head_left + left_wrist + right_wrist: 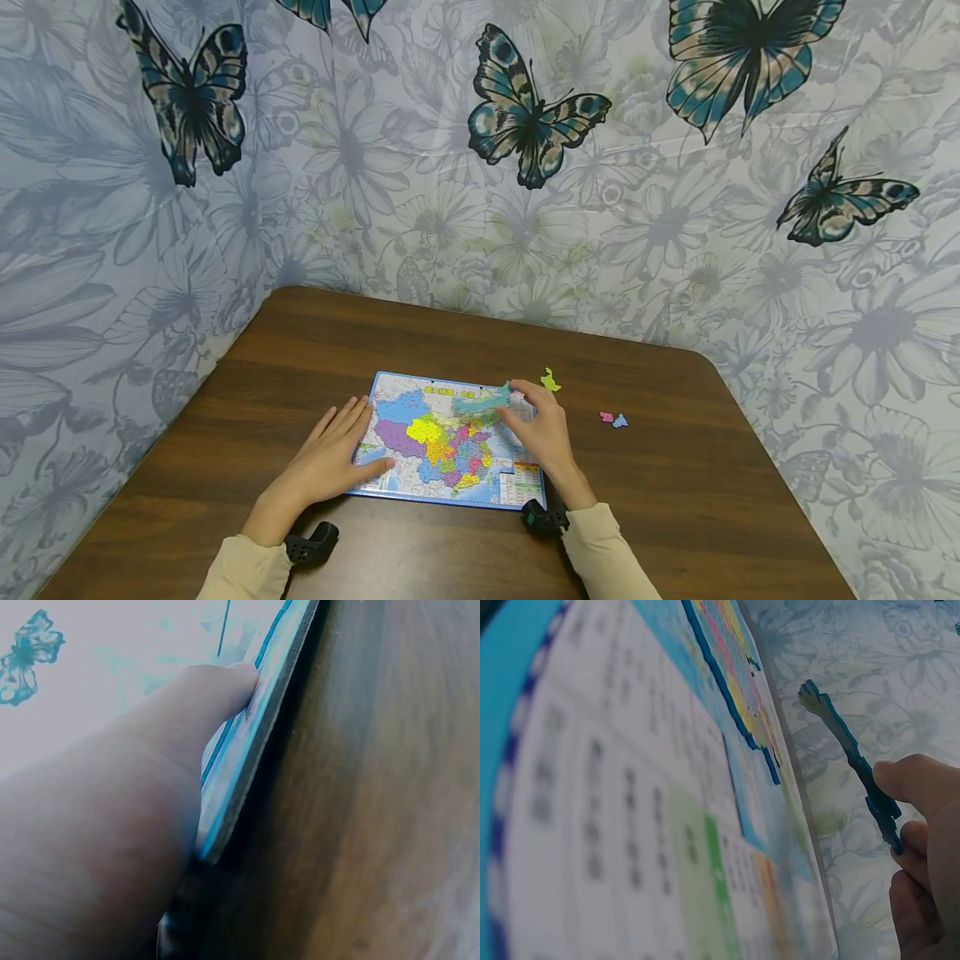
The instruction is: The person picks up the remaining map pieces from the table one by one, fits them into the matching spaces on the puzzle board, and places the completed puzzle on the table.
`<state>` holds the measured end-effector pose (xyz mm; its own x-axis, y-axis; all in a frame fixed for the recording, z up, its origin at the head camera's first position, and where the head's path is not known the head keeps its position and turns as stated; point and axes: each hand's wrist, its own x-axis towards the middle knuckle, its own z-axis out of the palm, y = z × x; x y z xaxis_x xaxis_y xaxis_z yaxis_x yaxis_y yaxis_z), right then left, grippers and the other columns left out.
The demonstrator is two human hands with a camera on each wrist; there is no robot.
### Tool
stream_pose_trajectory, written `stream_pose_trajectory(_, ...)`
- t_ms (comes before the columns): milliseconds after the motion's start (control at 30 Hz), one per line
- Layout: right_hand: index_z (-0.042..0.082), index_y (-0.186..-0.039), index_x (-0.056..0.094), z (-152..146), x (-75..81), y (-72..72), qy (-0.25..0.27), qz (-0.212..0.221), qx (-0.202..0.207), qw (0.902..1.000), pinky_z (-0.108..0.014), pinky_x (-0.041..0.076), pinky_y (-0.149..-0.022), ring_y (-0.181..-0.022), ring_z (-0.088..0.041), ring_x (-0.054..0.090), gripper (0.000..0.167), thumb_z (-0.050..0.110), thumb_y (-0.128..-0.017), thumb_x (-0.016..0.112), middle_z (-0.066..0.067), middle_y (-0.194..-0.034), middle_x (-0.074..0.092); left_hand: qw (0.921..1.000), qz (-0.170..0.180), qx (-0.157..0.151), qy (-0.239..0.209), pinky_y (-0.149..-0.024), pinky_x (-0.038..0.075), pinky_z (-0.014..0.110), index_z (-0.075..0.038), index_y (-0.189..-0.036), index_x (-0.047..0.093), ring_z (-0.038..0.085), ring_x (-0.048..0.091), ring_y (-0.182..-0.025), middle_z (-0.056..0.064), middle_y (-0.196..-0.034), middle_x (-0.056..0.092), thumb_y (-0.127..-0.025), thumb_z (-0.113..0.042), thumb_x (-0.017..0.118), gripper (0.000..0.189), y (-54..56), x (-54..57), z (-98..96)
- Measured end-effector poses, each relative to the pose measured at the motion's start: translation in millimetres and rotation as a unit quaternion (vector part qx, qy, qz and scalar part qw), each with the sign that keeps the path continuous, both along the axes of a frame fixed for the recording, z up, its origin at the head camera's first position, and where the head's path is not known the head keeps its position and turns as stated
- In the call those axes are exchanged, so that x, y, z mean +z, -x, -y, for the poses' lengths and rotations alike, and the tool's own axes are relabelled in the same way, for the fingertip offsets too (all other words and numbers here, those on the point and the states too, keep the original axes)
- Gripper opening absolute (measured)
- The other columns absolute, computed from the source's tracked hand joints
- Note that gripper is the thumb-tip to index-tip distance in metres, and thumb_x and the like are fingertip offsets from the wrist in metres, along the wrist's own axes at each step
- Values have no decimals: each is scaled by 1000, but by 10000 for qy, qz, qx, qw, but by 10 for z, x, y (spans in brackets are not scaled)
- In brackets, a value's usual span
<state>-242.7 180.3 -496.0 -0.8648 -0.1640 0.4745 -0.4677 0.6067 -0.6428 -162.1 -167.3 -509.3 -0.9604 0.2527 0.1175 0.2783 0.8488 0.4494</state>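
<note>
A map puzzle board (480,493) of China, with a blue rim, lies on the brown table. Over its upper right part, my right hand (542,423) pinches a long teal puzzle piece (483,402) between thumb and fingers. The right wrist view shows that puzzle piece (851,750) held up off the board by the right hand (922,817). My left hand (330,454) rests on the board's left edge with straight fingers, its thumb lying on the map. In the left wrist view the left hand's thumb (217,690) touches the board's border.
A yellow-green puzzle piece (551,380) lies on the table (675,500) beyond the board's upper right corner. Farther right are a pink piece (606,417) and a blue piece (620,422), side by side. Behind the table hangs a butterfly-patterned wall covering (450,233).
</note>
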Motion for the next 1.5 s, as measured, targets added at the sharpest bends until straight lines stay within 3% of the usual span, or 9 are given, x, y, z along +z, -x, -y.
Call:
stream_pose_trajectory(533, 4, -131, 69, 128, -68, -38, -71, 251, 386, 9989, -47, 56, -100, -121, -31, 64, 48, 20, -88, 84, -11, -133, 69, 10000, 22, -5, -12, -127, 7, 61, 6, -158, 32, 41, 20, -157, 22, -168, 26, -90, -72, 61, 107, -7, 3, 1)
stream_pose_trajectory(933, 10, -129, 71, 194, -111, -52, -186, 675, 345, 9969, -46, 55, -102, -128, -30, 62, 43, 24, -90, 82, -8, -139, 67, 10000, 27, -15, 17, -127, 7, 60, 5, -158, 32, 41, 21, -157, 22, -168, 26, -90, -72, 60, 106, 4, 0, 6)
stream_pose_trajectory(1300, 7, -125, 73, 199, -140, -12, -826, 581, 523, 9935, -53, 46, -112, -131, -34, 59, 39, 22, -90, 81, -12, -136, 67, 10000, 50, 8, 3, -127, 8, 61, 6, -158, 33, 41, 21, -157, 22, -168, 27, -90, -71, 62, 106, 0, 11, 5)
stream_pose_trajectory(1500, 5, -124, 73, 229, -49, -39, -1154, 318, 721, 9902, -56, 44, -112, -133, -38, 57, 37, 21, -92, 79, -15, -138, 66, 10000, 45, -4, 5, -127, 8, 60, 6, -158, 33, 41, 21, -157, 22, -168, 26, -90, -71, 61, 106, -7, 14, 9)
